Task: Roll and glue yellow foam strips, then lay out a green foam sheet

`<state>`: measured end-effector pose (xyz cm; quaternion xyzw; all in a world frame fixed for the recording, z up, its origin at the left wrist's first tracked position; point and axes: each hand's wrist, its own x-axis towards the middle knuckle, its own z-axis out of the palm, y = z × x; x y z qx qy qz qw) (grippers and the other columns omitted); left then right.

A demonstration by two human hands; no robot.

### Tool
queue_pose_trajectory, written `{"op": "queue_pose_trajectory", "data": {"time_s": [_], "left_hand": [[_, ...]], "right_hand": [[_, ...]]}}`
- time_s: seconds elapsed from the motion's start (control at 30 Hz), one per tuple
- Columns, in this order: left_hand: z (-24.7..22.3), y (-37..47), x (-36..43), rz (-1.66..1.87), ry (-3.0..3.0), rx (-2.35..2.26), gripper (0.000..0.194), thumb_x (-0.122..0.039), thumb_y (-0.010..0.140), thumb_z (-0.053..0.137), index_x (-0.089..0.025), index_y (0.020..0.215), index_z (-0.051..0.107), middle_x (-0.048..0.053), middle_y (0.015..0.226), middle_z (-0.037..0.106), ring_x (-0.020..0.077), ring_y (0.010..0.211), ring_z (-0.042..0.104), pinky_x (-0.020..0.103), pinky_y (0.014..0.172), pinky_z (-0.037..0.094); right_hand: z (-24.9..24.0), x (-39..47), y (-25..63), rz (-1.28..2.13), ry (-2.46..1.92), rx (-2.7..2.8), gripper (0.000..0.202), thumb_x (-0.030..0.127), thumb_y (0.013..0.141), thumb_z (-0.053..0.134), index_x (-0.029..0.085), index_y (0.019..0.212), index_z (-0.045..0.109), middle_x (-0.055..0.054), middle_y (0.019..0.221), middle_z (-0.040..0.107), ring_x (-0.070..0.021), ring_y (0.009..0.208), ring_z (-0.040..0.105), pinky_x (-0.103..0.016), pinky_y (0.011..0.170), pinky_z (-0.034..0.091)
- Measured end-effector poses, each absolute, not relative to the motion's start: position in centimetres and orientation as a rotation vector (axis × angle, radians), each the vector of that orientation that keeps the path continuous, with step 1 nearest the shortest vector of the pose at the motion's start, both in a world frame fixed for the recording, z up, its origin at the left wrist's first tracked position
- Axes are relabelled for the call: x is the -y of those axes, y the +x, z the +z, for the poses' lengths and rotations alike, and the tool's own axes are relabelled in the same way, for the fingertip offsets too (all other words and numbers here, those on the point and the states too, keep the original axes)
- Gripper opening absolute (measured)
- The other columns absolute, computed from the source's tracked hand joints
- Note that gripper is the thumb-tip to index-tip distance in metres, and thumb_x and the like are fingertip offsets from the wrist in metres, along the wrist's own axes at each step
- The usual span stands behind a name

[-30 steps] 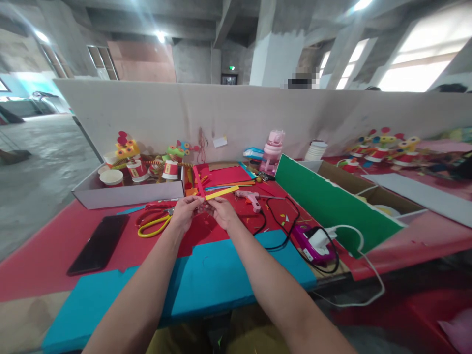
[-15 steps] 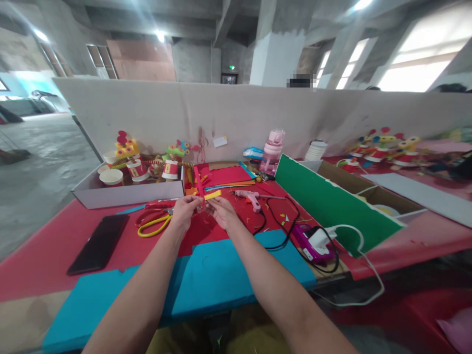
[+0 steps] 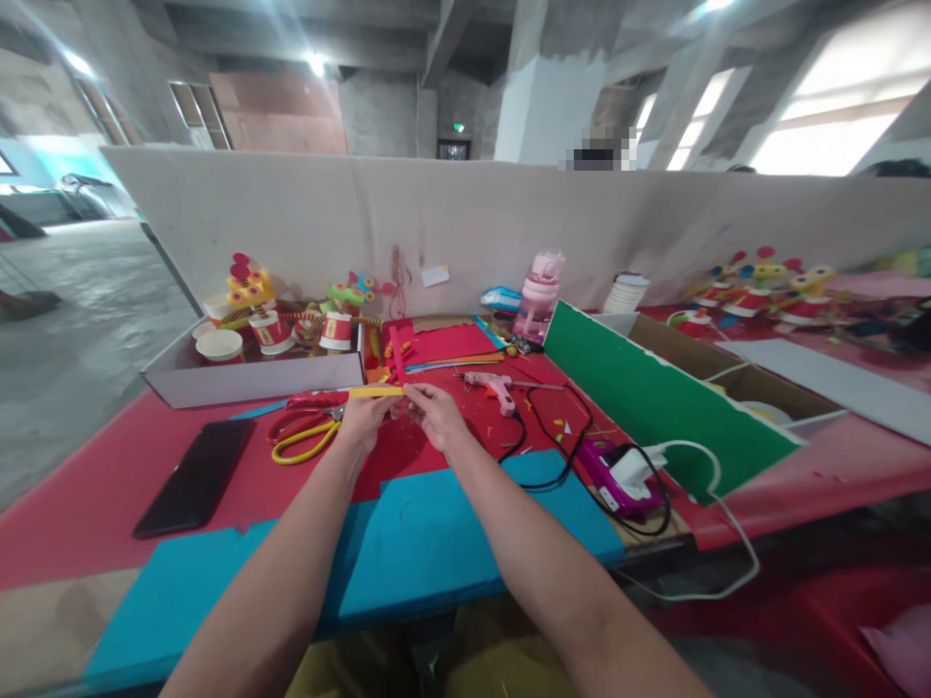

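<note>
A yellow paper strip (image 3: 376, 392) lies crosswise over the top of my left hand (image 3: 366, 417), pointing left. From the place where my fingertips come together, a red paper strip (image 3: 397, 355) runs up and away. My right hand (image 3: 436, 415) pinches the right end of the yellow strip, where the two strips meet. The fingers of my left hand are closed just below this crossing; the folded part between the hands is mostly hidden. Beside my left wrist lie pliers or cutters with yellow handles (image 3: 302, 446), next to red-handled scissors (image 3: 287, 415).
A pink glue gun (image 3: 495, 388) rests right of my hands, its black cord near a purple power strip (image 3: 618, 480). At left are a black phone (image 3: 195, 477) and a white box (image 3: 254, 381) with paper-cup figures. A green-sided box (image 3: 655, 397) stands right; a pink bottle (image 3: 542, 291) behind.
The yellow strip pointed right, over my right hand; now it is turned over to the left, across my left hand. Both hands stay in nearly the same place.
</note>
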<state>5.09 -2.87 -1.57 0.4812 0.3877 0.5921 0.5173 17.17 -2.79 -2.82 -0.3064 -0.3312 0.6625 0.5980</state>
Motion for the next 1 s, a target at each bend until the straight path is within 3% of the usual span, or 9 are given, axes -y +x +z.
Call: {"op": "queue_pose_trajectory", "data": {"time_s": [0.33, 0.47, 1.0], "left_hand": [[-1.00, 5.51, 3.24, 1.284, 1.138, -0.939, 0.029, -0.029, 0.053, 0.081, -0.011, 0.071, 0.067, 0.004, 0.063, 0.064, 0.0105, 0.053, 0.053, 0.023, 0.051, 0.042], [-1.28, 5.04, 2.72, 1.370, 1.098, -0.953, 0.032, -0.036, 0.054, 0.081, -0.011, 0.064, 0.064, 0.001, 0.054, 0.059, 0.0094, 0.048, 0.050, 0.023, 0.049, 0.040], [-1.15, 5.00, 2.82, 1.350, 1.111, -0.995, 0.026, -0.030, 0.052, 0.080, -0.011, 0.059, 0.063, 0.001, 0.049, 0.058, 0.0092, 0.044, 0.048, 0.023, 0.048, 0.037]], "right_hand": [[-2.88, 2.43, 17.10, 1.315, -0.798, 0.758, 0.030, 0.036, 0.051, 0.081, 0.016, 0.067, 0.066, 0.004, 0.056, 0.061, -0.0076, 0.053, 0.053, -0.022, 0.057, 0.046], [-2.50, 2.76, 17.27, 1.468, -0.764, 0.831, 0.036, 0.039, 0.049, 0.083, 0.016, 0.069, 0.064, 0.004, 0.059, 0.062, -0.0085, 0.055, 0.056, -0.024, 0.062, 0.050], [-2.36, 2.47, 17.84, 1.443, -0.799, 0.921, 0.037, 0.045, 0.051, 0.082, 0.015, 0.066, 0.066, 0.001, 0.057, 0.065, -0.0112, 0.054, 0.060, -0.027, 0.063, 0.053]]}}
